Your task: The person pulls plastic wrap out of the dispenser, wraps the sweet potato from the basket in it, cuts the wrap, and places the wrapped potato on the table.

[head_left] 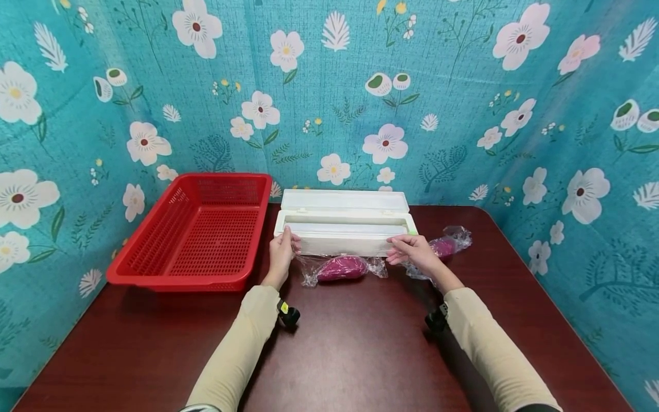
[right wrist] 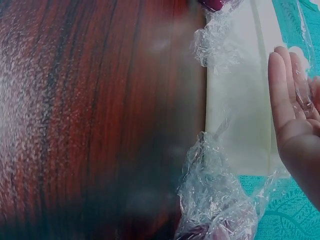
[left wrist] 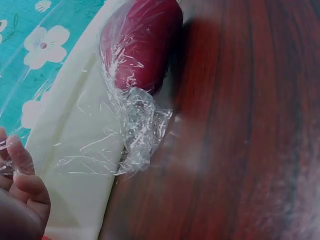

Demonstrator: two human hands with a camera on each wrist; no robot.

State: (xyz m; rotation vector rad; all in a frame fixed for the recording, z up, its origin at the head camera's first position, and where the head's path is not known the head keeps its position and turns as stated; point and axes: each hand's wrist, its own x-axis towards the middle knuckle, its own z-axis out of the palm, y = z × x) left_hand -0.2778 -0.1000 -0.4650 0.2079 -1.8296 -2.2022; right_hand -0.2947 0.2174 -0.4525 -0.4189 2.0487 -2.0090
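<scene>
A white cling film dispenser box [head_left: 340, 244] stands at the back of the table, with its lid [head_left: 345, 200] raised and a pale roll [head_left: 345, 228] inside. At the box's front left corner, my left hand [head_left: 282, 252] pinches clear cling film [left wrist: 7, 162] between thumb and fingers. My right hand [head_left: 413, 252] holds film [right wrist: 302, 100] by the front right corner, its fingers fairly straight and the thumb bent in. Against the box's front, between my hands, lies a magenta oblong thing like a sweet potato [head_left: 343, 268], wrapped in film with twisted ends.
A second film-wrapped magenta piece [head_left: 444, 247] lies beyond my right hand, partly hidden by it. To the left sits a red perforated plastic basket [head_left: 249, 240]. A floral curtain [head_left: 334, 103] hangs behind the dark wooden table [head_left: 355, 343].
</scene>
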